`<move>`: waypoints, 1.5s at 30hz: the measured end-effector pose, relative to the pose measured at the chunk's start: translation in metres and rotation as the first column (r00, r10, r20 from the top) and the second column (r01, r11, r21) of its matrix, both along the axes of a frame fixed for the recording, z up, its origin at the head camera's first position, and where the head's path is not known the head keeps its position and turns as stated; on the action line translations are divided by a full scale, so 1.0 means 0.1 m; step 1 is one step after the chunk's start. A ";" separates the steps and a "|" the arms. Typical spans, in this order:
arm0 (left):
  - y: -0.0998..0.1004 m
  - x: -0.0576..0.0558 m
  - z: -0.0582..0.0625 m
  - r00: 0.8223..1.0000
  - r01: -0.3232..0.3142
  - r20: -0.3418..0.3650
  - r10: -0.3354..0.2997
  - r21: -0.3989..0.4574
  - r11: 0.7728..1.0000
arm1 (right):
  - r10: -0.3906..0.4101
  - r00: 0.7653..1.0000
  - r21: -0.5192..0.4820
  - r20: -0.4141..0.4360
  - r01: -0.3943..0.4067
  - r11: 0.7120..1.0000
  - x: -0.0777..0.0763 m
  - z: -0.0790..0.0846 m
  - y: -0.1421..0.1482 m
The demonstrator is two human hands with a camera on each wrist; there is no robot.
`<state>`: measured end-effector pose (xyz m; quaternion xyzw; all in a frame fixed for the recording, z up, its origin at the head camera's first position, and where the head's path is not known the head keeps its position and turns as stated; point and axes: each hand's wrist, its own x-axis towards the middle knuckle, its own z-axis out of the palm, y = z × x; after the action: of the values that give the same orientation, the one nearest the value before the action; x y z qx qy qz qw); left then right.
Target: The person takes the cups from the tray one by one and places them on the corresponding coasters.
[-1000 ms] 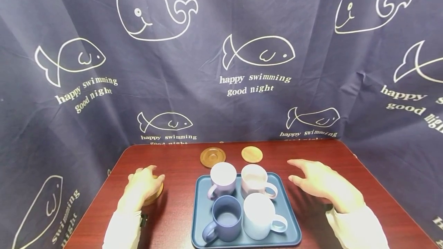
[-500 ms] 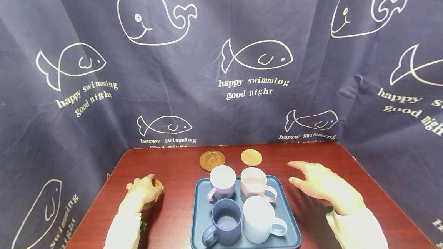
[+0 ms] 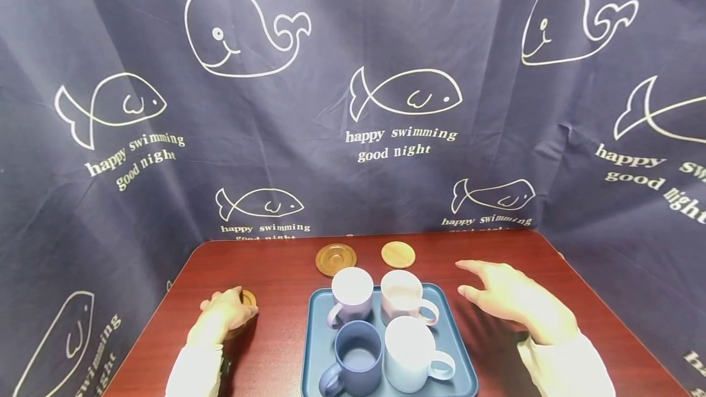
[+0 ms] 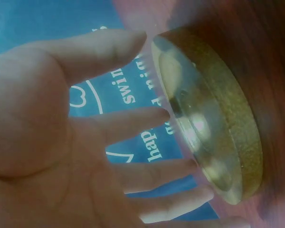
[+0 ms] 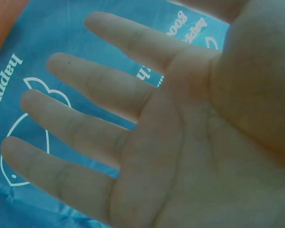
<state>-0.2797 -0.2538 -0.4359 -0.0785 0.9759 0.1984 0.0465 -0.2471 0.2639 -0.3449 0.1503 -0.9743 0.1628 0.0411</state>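
My left hand point(image 3: 223, 311) is over a round wooden coaster point(image 3: 249, 299) at the left of the table, hiding much of it. In the left wrist view the coaster point(image 4: 237, 114) shows a thick rim and a recessed face. The thumb tip and the straight, spread fingers point(image 4: 154, 175) come close to its near edge. My right hand point(image 3: 513, 293) hovers at the right side of the table, its fingers extended and nothing in it. In the right wrist view the right palm point(image 5: 166, 128) is bare.
Between the hands a blue tray point(image 3: 310, 336) carries a lilac mug point(image 3: 353, 290), a pink mug point(image 3: 401, 293), a dark blue mug point(image 3: 358, 357) and a pale blue mug point(image 3: 409, 354). Behind it lie a brown saucer point(image 3: 336, 259) and a lighter coaster point(image 3: 398, 254).
My left hand has come down and slightly nearer over the coaster, whose far edge now shows past the fingers. The right hand stays nearly still. The head view has tilted up a little.
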 end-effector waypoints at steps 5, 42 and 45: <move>0.00 0.01 0.00 1.000 -0.002 0.014 0.001 0.007 1.000 | 0.001 1.000 0.000 0.008 -0.001 1.000 0.00 -0.02 0.00; 0.17 -0.28 -0.08 1.000 0.006 0.001 -0.006 -0.019 1.000 | -0.019 0.999 -0.019 0.033 0.020 1.000 -0.11 -0.09 0.07; 0.20 -0.33 -0.09 1.000 0.015 0.009 -0.015 -0.015 1.000 | -0.023 0.999 -0.016 0.043 0.024 1.000 -0.12 -0.08 0.07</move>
<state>-0.3123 -0.2336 -0.4448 -0.0725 0.9777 0.1902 0.0517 -0.2589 0.2706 -0.3534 0.1351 -0.9753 0.1734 0.0235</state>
